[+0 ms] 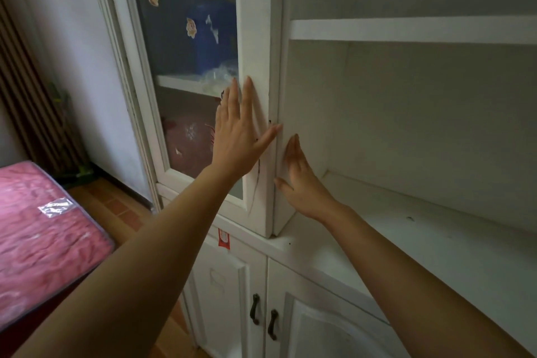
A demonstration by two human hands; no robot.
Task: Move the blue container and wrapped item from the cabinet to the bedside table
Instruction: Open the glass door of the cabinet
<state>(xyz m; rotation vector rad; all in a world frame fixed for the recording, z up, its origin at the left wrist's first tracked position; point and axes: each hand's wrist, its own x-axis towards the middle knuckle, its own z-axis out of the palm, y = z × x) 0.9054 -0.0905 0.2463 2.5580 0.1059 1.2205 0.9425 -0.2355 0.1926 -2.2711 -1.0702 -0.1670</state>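
Note:
Behind the glass of the white cabinet door [257, 46] stands a blue container [213, 38] on an inner shelf. A clear-wrapped item [222, 73] lies at its foot, blurred by the glass. My left hand [239, 131] lies flat with spread fingers on the door's right frame. My right hand [302, 180] is open too, its fingers against the side panel just right of the door's edge. Neither hand holds anything.
Open white shelves [406, 29] fill the right side. Below are lower doors with dark handles [263, 317]. A red bag [191, 142] sits on the lower inner shelf. A pink plastic-covered mattress [43, 235] lies at the left, with a radiator [26, 102] behind.

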